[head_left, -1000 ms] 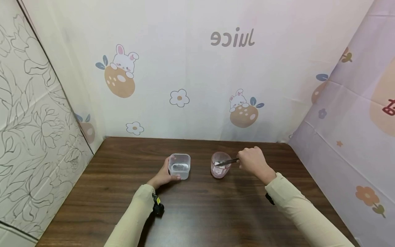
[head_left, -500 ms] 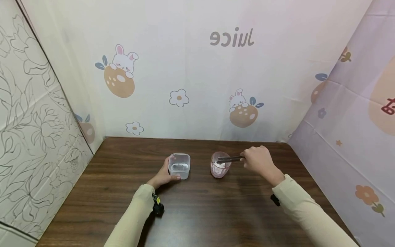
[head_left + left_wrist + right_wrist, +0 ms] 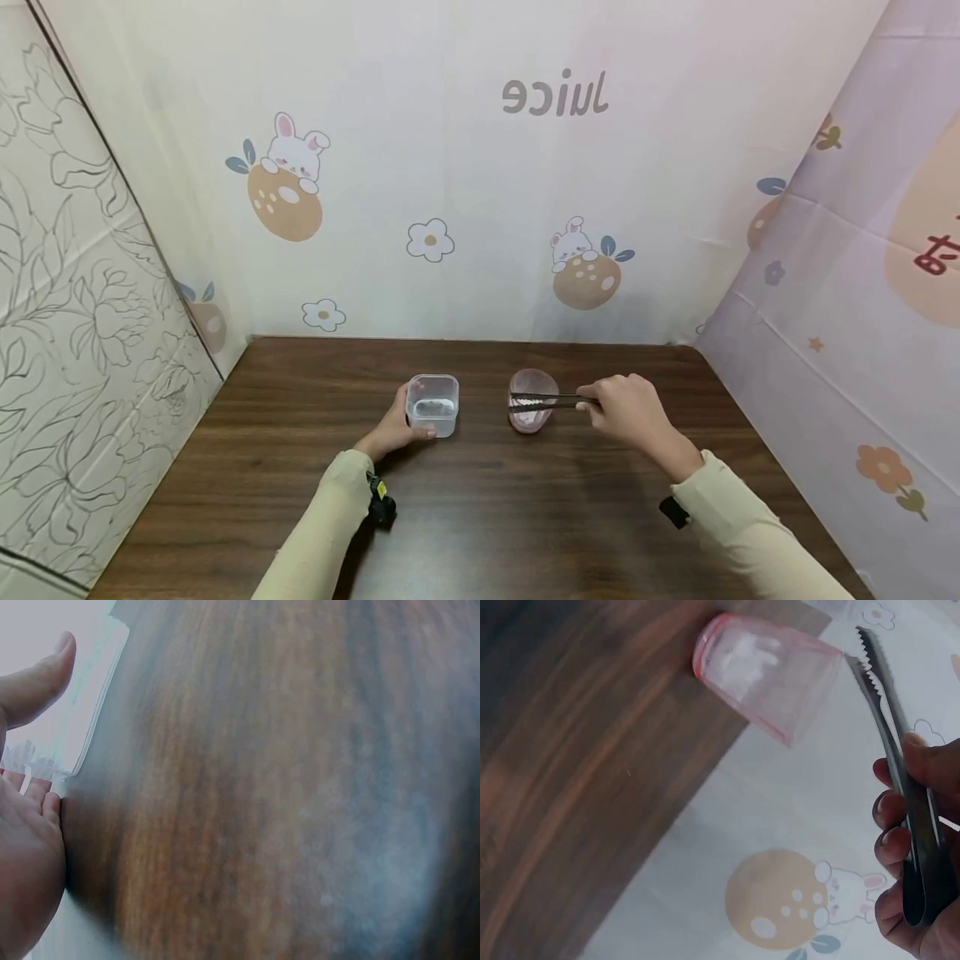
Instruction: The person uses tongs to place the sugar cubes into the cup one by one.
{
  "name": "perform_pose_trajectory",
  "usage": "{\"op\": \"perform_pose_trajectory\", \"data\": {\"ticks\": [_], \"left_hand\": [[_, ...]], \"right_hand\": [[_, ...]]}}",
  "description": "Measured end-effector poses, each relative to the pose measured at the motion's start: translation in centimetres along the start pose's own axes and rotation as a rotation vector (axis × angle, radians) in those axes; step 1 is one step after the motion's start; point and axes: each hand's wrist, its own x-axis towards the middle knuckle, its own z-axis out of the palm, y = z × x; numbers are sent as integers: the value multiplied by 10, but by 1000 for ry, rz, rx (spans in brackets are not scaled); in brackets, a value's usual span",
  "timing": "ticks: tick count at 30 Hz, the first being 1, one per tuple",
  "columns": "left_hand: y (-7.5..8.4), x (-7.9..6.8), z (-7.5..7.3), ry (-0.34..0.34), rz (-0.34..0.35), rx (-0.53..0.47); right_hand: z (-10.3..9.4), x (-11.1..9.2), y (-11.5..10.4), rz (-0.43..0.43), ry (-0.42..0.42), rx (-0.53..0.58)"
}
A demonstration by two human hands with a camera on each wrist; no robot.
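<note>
In the head view my left hand [image 3: 393,427] holds a clear square plastic container [image 3: 433,427] at its left side, thumb across the front. Some whitish patches show low in that container. My right hand [image 3: 628,408] grips metal tongs [image 3: 922,855] by their bent end. Their toothed tips stand slightly apart, and nothing shows between them in the right wrist view. From the head, the tongs lie across the mouth of a translucent pink cup [image 3: 806,682]. White lumps [image 3: 739,660] lie at the bottom of the cup, which stands upright on the table.
The dark wooden table [image 3: 480,517] ends at a printed cloth backdrop [image 3: 465,167] just behind the cup and container. A second cloth [image 3: 832,317] hangs along the right, and a flower-patterned panel [image 3: 97,275] runs along the left.
The tongs, earlier dipping into the cup with tips close together, are now drawn up over its mouth with tips spread. My right hand has shifted right and slightly down; the left keeps its hold.
</note>
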Motion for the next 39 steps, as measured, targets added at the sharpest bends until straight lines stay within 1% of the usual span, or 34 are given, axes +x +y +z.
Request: {"op": "perform_pose_trajectory", "data": {"ticks": [1, 3, 7, 10, 15, 18, 22, 24, 28, 31, 39], "left_hand": [[-1, 0, 0, 3, 9, 7], [-1, 0, 0, -1, -11, -4], [-2, 3, 0, -8, -98, -20], [-1, 5, 0, -6, -125, -21], [2, 5, 0, -5, -142, -35], [2, 5, 0, -11, -138, -32], [2, 5, 0, -19, -128, -32], [3, 5, -1, -20, -135, -37], [3, 6, -1, -23, -143, -25], [3, 6, -1, -23, -146, -24], [3, 5, -2, -31, -152, -39]], "right_hand": [[2, -2, -1, -4, 2, 10], [8, -5, -4, -16, 8, 29], [19, -10, -11, -38, 23, 68], [29, -13, -16, -50, 24, 101], [52, -17, -25, -56, -1, 172], [66, -20, -29, -49, -21, 227], [81, -22, -35, -29, -34, 262], [87, -22, -37, -21, -34, 259], [96, -23, -40, -15, -42, 264], [101, -24, -42, -5, -66, 279], [108, -25, -45, 21, -100, 281]]}}
